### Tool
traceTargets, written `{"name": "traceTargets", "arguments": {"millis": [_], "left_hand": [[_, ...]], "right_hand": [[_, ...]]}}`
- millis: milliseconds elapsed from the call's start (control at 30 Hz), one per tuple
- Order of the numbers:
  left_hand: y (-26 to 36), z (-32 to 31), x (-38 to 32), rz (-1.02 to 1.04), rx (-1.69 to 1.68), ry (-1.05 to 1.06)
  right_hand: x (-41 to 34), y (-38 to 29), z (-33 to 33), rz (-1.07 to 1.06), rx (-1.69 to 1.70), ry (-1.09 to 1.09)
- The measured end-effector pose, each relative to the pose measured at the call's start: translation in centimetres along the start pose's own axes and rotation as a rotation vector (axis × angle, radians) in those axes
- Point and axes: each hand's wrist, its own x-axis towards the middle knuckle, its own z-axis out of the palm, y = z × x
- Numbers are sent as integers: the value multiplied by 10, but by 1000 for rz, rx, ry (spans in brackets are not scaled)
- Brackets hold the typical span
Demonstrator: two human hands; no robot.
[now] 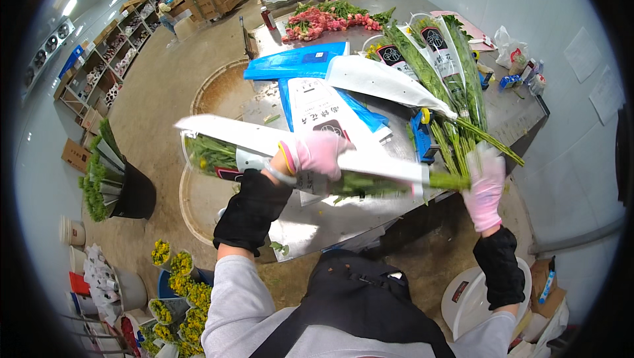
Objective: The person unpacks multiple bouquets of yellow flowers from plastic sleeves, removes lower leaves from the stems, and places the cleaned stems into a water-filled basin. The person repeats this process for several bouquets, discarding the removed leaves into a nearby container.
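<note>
My left hand (317,155), in a pink-and-white glove, grips a bunch of flowers in a white and clear sleeve (237,130) around its middle. The bunch lies crosswise above the metal table, its leafy head to the left and its bare green stems (443,180) to the right. At the stem ends is my right hand (484,187), gloved alike and blurred; its palm meets them, but whether the fingers close on them is unclear. Beneath the bunch is a stack of printed flower sleeves (312,105). A blue tape dispenser (422,135) stands just beyond the stems.
Several sleeved bunches (436,56) lie at the table's far right, near a blue plastic package (292,63). Pink flowers (327,24) are heaped at the back. A black bucket of greenery (131,192) and yellow flowers (190,284) stand left; a white bin (465,298) is at right.
</note>
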Motion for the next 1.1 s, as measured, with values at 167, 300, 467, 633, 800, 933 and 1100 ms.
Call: {"name": "traceTargets", "arguments": {"millis": [167, 300, 467, 633, 800, 933, 1100], "left_hand": [[13, 25, -9, 332, 254, 401], [-30, 93, -5, 189, -27, 1355], [-103, 254, 13, -1023, -1243, 1434], [-131, 329, 30, -620, -2103, 1385], [-124, 288, 39, -889, -1945, 1493], [-120, 265, 51, -746, -1950, 1476], [-142, 262, 85, -638, -1792, 1371]], "right_hand": [[-102, -39, 17, 221, 516, -675], [-170, -97, 24, 748, 1020, -1089], [-199, -141, 22, 604, 709, -1151], [-207, -144, 18, 655, 715, -1120], [-209, -142, 17, 635, 756, -1019], [-204, -146, 17, 683, 743, -923], [-192, -145, 20, 866, 892, -1029]]}}
